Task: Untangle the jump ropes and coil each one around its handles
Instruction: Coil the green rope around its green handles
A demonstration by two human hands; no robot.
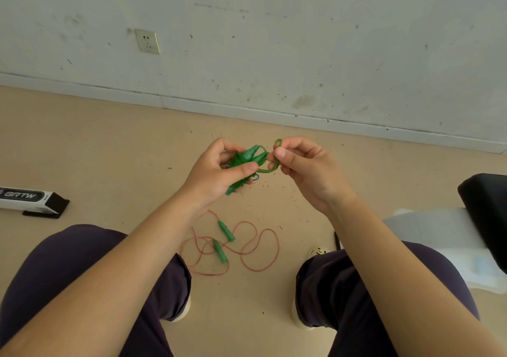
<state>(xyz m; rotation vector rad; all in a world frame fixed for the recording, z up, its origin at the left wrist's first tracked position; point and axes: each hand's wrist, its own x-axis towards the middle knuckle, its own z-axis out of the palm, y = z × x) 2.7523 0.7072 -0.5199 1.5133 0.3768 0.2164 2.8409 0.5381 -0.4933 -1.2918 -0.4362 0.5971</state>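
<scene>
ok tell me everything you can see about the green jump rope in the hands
The green jump rope is thin, glossy and plastic-looking, with two tapered green handles lying side by side. Its cord is already mostly wound around them into a compact bundle. The left hand grips that bundle in the air above the floor, thumb across it. The right hand pinches the free end, which curls in a small loop beside the bundle.

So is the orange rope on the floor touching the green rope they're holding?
Apart. The head view shows the orange rope lying loose on the floor, while the green rope is held up in the left hand and right hand, bare floor showing between them.
</scene>
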